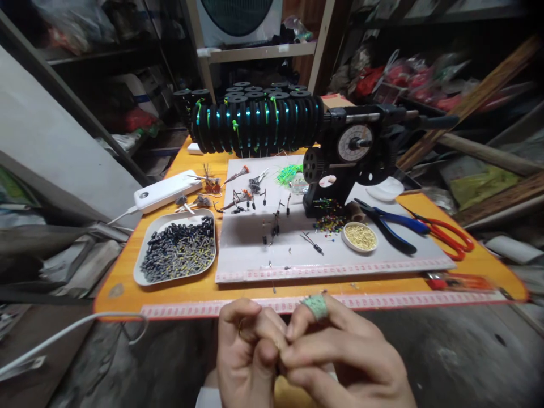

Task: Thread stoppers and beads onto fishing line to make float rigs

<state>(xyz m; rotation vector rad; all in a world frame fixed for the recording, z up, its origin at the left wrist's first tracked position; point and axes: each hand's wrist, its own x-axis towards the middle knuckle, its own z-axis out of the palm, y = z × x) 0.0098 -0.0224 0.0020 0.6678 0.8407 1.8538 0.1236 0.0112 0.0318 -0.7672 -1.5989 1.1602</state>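
Note:
In front of the table's near edge, my left hand (pixel 249 354) and my right hand (pixel 344 354) meet with thumbs and fingertips pinched together. Something tiny and gold-coloured seems to show between the fingertips, too small and hidden to name. Green tape (pixel 315 306) wraps a finger of my right hand. Beyond them lies a white board (pixel 255 258) carrying several small black-and-metal pieces (pixel 275 226) on short wires. A small white dish (pixel 360 250) of gold bits stands at the board's right, near a scatter of coloured beads (pixel 330 224).
A white tray (pixel 139 271) of dark and yellow-tipped small parts sits left, below a white power bank (pixel 168 191). Blue-handled pliers (pixel 389 226) and red-handled scissors (pixel 450 238) lie right. A black winding machine (pixel 357 144) with spools (pixel 259 124) stands behind. A tape measure (pixel 191 309) runs along the front edge.

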